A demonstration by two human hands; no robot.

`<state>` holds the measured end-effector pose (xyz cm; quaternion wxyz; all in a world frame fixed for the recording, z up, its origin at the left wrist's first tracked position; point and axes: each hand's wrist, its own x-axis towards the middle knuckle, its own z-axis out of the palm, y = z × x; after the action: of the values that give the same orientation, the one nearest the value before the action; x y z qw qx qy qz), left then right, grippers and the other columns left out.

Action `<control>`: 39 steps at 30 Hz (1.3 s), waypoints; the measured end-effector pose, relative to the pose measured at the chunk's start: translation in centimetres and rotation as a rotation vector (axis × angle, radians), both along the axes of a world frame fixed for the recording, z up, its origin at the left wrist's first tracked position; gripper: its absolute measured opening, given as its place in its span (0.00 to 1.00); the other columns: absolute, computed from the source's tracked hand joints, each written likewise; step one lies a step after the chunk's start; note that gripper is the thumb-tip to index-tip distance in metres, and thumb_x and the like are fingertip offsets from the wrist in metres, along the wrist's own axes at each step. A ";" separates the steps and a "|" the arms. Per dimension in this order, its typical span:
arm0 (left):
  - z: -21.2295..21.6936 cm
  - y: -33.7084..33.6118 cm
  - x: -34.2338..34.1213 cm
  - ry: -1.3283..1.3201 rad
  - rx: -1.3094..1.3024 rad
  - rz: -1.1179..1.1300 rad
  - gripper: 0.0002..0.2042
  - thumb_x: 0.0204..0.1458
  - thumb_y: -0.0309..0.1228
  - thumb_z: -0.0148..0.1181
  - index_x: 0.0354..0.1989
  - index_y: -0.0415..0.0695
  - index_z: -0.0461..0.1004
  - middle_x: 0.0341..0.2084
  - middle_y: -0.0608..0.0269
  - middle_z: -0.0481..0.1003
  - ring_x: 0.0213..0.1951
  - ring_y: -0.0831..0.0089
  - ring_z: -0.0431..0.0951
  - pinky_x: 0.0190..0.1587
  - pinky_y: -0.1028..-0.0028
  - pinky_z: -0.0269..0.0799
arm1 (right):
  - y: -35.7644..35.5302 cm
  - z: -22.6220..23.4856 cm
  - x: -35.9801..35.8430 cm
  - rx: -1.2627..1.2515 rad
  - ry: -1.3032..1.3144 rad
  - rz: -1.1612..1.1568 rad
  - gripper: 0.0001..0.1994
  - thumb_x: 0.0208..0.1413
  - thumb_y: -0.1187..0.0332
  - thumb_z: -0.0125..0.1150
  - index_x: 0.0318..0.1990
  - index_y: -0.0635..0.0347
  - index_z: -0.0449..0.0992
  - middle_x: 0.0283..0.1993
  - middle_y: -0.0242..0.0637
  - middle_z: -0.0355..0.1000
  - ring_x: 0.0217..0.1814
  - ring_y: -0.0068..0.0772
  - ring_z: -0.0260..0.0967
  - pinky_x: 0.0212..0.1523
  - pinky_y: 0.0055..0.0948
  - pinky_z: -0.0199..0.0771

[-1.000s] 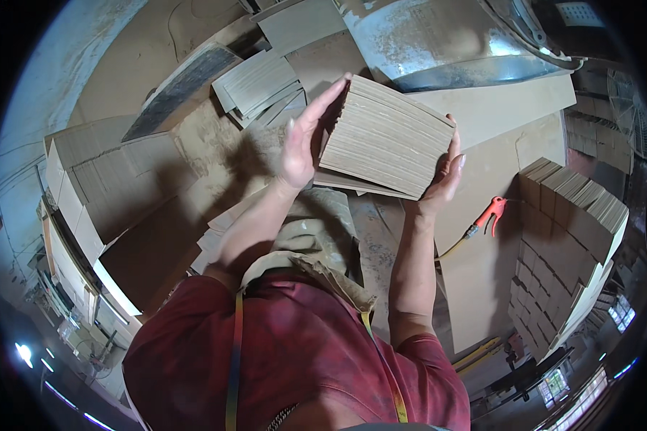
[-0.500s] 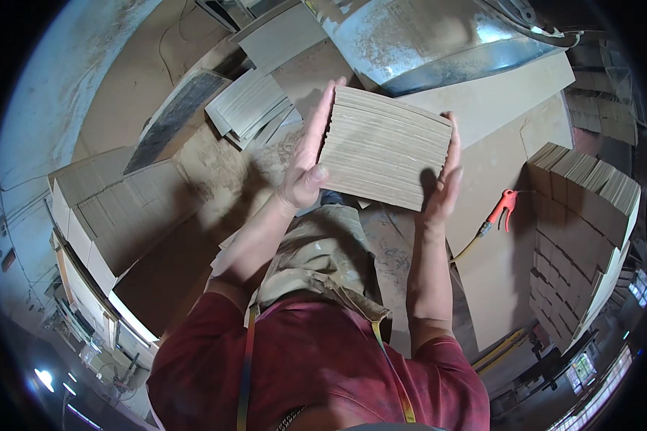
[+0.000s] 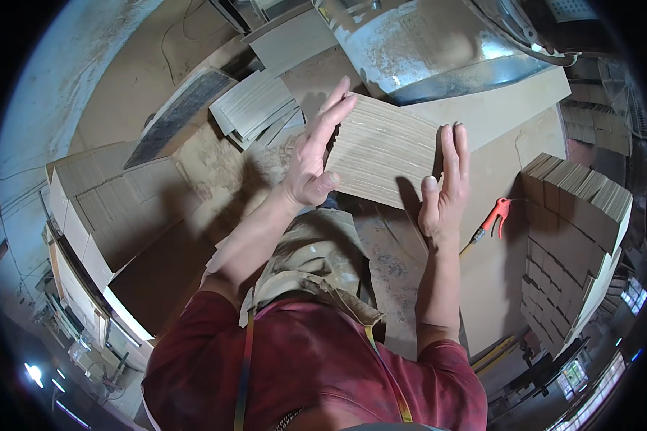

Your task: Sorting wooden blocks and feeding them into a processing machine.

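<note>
A stack of thin tan boards [image 3: 386,149], edges facing up, sits between my two hands in front of my body. It appears lower than the hands. My left hand [image 3: 315,147] is beside the stack's left end, fingers stretched out and thumb apart; whether its palm still touches the boards I cannot tell. At the right end my right hand [image 3: 447,179] is open, its fingers straight up and its thumb spread, overlapping the stack's edge in view. A shadow from that hand falls across the boards. What lies directly under the stack is hidden.
Loose thin boards [image 3: 255,108] lie beyond my left hand. To the right, a red air blow gun [image 3: 497,213] rests by a tall pile of boards [image 3: 571,237]. A worn metal machine housing [image 3: 424,50] stands ahead. An open cardboard box [image 3: 122,208] is at left.
The stack has gone down, away from me, and looks smaller. My right hand has opened and come off its right end; my left fingers have loosened from the left end.
</note>
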<state>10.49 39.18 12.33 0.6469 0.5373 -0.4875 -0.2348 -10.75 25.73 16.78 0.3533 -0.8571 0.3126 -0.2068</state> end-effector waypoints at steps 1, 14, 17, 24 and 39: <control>-0.3 -0.1 0.0 0.001 -0.008 -0.008 0.58 0.59 0.75 0.46 0.84 0.34 0.51 0.84 0.38 0.48 0.85 0.47 0.46 0.84 0.46 0.40 | 0.0 -0.9 -0.1 0.079 -0.074 0.008 0.54 0.69 0.28 0.37 0.85 0.69 0.48 0.87 0.59 0.47 0.91 0.62 0.39 0.87 0.56 0.36; 0.6 -1.0 -1.4 0.245 -0.009 -0.133 0.62 0.60 0.74 0.47 0.86 0.34 0.32 0.87 0.45 0.32 0.87 0.51 0.34 0.85 0.53 0.32 | -0.3 -4.3 -0.4 0.473 -0.478 -0.009 0.64 0.60 0.15 0.16 0.87 0.65 0.39 0.90 0.53 0.41 0.91 0.56 0.35 0.86 0.62 0.33; 0.5 -1.4 -1.5 0.232 -0.043 -0.135 0.60 0.61 0.70 0.48 0.86 0.34 0.32 0.87 0.46 0.31 0.87 0.52 0.32 0.85 0.54 0.31 | -0.7 -4.1 -0.4 0.429 -0.451 -0.005 0.64 0.61 0.15 0.18 0.87 0.66 0.41 0.89 0.53 0.42 0.90 0.57 0.38 0.85 0.62 0.36; -1.9 -2.7 -1.8 0.157 -0.065 -0.066 0.52 0.64 0.59 0.50 0.86 0.33 0.40 0.86 0.43 0.44 0.85 0.52 0.45 0.85 0.55 0.35 | -1.6 -4.4 0.3 0.731 -0.613 -0.106 0.64 0.62 0.15 0.26 0.86 0.67 0.43 0.89 0.55 0.44 0.89 0.57 0.43 0.84 0.62 0.42; -5.0 9.8 -5.8 1.280 0.328 0.797 0.41 0.69 0.61 0.48 0.72 0.31 0.70 0.63 0.43 0.78 0.59 0.56 0.80 0.64 0.60 0.72 | 0.5 -6.4 3.4 0.964 -0.040 0.406 0.45 0.71 0.56 0.65 0.85 0.68 0.48 0.82 0.59 0.59 0.81 0.56 0.61 0.81 0.42 0.56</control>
<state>4.70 49.02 7.30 0.7507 0.5206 0.2531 -0.3184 -7.35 26.26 10.36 0.7464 -0.6366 0.1931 0.0170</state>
